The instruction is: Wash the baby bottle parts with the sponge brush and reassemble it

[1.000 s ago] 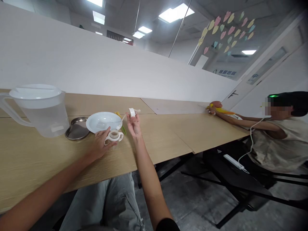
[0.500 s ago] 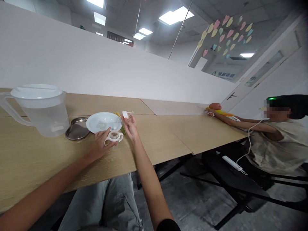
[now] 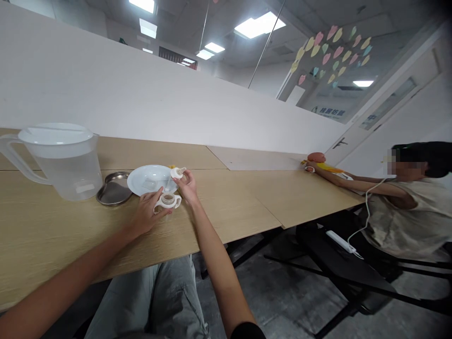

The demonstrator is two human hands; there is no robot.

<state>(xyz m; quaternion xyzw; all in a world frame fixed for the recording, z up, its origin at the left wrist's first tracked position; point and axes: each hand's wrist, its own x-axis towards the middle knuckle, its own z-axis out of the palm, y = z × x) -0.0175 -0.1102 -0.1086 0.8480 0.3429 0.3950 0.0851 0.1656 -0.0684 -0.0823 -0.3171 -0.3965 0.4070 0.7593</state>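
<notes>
While seated at the wood-grain table (image 3: 226, 202), saw a translucent plastic pitcher (image 3: 65, 169) at eleven o'clock, a glossy bowl (image 3: 139, 179) at twelve; nearer, had the left hand (image 3: 146, 213) clasped on the two-handled bottle (image 3: 165, 204), apparently steadying its open mouth, and the right hand (image 3: 188, 187) pinching a white cap (image 3: 177, 173) at the bottle's one o'clock.

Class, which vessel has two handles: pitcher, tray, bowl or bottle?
The open bottle in the left hand: a white handle each side. The pitcher has one; the metal tray and white bowl show none.
</notes>
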